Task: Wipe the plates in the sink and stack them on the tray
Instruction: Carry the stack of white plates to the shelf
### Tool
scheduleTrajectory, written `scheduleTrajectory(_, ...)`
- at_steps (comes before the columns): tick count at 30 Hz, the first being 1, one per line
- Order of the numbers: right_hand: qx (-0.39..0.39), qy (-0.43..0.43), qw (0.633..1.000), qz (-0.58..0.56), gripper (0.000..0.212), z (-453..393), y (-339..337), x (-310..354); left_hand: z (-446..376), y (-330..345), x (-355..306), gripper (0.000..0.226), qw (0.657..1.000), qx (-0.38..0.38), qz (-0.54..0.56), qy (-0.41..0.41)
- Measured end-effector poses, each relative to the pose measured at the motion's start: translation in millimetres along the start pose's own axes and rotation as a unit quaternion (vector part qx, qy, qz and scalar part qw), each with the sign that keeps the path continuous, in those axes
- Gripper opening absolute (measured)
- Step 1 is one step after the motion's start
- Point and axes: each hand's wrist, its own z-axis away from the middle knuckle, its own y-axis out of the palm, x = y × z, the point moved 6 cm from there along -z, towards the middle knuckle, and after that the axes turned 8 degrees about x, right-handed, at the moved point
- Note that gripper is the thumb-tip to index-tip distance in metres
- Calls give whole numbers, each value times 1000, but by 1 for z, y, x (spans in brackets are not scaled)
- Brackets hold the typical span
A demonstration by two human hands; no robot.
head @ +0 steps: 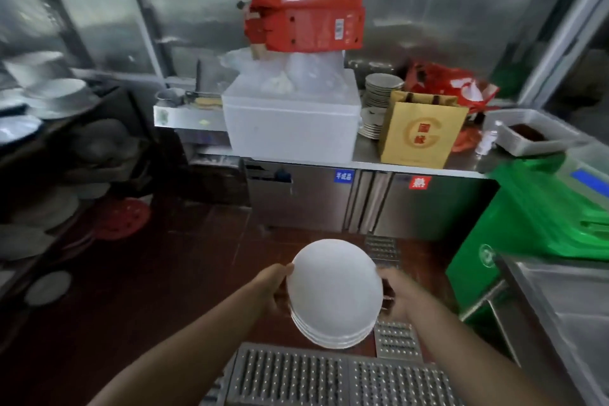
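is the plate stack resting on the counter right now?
No, the stack of white plates is carried in the air above the floor between the left hand and right hand.

Left forearm: bare, rising from lower left of frame toward centre. Left hand (pixel 276 287): fingers curled, gripping the left edge of a plate stack (pixel 334 293). Right forearm: bare, from lower right. Right hand (pixel 397 293): gripping the right edge.

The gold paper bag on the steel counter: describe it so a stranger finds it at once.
Start at the steel counter along the back wall. Right of the white foam box, the gold paper bag stands upright before a stack of plates. Only it bears a large round letter-like emblem and dark handles.
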Motion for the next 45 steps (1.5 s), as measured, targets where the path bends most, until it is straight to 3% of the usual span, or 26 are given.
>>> scheduleTrajectory(5, 79, 26, 995, 56, 42, -82, 114, 29, -11, -125, -21, 33, 996, -59, 62, 19)
scheduleTrajectory(10, 157, 43, 975, 154, 24, -91, 263, 73, 1, -227, -32, 37, 981, -119, 148, 48)
scheduleTrajectory(13, 192, 48, 958, 208, 25, -92, 347, 86, 27, -280, -35, 34, 962, -167, 208, 61)
scheduleTrajectory(15, 226, 37, 940, 254, 44, -108, 403, 88, 47, -314, -33, 35, 942, -197, 263, 70)
scheduleTrajectory(18, 269, 40, 907, 322, 109, -175, 489, 74, 77, -366, -23, 38, 907, -242, 336, 79)
scheduleTrajectory(19, 287, 53, 888, 354, 116, -179, 517, 65, 87, -381, -18, 38, 900, -249, 349, 81)
scheduleTrajectory(21, 318, 53, 870, 374, 111, -193, 575, 52, 105, -411, -8, 35, 883, -252, 385, 96)
scheduleTrajectory(25, 345, 51, 829, 437, 78, -78, 674, 40, 135, -483, 13, 27, 851, -261, 443, 103)
scheduleTrajectory(27, 356, 22, 808, 469, 59, -50, 724, 30, 146, -528, 29, 31, 841, -271, 457, 99)
scheduleTrajectory(30, 365, 15, 786, 498, 47, -38, 803, 2, 167, -594, 48, 25, 824, -276, 484, 99)
scheduleTrajectory(33, 367, 47, 777, 510, 46, -48, 880, -40, 193, -661, 65, 24, 809, -277, 509, 98)
scheduleTrajectory(38, 405, 60, 738, 536, 80, -95, 1026, -116, 243, -775, 90, 30, 795, -292, 519, 117)
scheduleTrajectory(43, 409, 82, 696, 584, 60, -60, 1137, -166, 283, -868, 116, 37, 766, -316, 546, 118)
scheduleTrajectory(45, 418, 87, 692, 582, 62, -57, 1189, -188, 296, -904, 126, 36, 747, -323, 568, 122)
